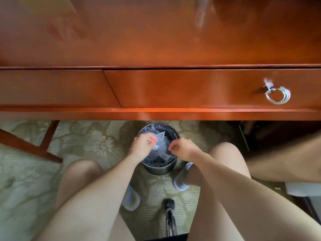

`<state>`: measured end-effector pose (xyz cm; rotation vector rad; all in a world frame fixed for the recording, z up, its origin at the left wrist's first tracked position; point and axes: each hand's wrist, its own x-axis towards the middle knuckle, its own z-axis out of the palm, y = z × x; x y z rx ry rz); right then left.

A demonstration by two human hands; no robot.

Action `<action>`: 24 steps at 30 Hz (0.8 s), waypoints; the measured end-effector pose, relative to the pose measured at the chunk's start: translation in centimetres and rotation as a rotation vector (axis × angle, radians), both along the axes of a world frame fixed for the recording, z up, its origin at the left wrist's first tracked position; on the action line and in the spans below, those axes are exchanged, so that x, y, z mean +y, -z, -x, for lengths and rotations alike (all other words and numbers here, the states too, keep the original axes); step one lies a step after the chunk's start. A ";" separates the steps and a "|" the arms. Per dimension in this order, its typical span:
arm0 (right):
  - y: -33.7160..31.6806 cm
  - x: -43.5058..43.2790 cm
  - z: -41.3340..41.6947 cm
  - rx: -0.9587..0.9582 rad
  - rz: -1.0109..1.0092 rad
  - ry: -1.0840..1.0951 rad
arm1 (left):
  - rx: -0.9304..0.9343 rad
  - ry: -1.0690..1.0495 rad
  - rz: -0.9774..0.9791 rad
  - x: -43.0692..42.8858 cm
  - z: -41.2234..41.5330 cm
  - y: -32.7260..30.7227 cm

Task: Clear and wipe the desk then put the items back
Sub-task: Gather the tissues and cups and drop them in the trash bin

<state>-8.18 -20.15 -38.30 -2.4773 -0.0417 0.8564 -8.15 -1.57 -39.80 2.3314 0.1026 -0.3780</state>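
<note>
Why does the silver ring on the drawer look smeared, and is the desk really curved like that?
Head view: the ring pull is streaked by motion blur. Head view: the desk top carries only soft, hazy reflections. Head view: the desk's front rail bends slightly, which looks like wide-angle distortion. Head view: the waste bin below is fairly sharp.

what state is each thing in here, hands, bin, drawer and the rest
left hand: fingers curled, pinching the plastic liner
right hand: fingers curled over the bin rim, what it holds is unclear
bin: upright on the floor, lined, rubbish inside
drawer: shut
ring pull: hanging against the drawer front
</note>
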 end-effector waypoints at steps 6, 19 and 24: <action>2.1 0.1 -2.5 0.025 0.006 0.007 | 0.070 -0.011 0.001 -0.6 -2.5 3.0; 2.0 0.1 -3.1 0.000 0.000 -0.001 | 0.109 0.112 -0.021 -0.5 -2.8 2.5; -0.1 0.2 -2.0 -0.072 0.010 -0.022 | 0.076 0.150 -0.011 -0.3 -1.8 0.0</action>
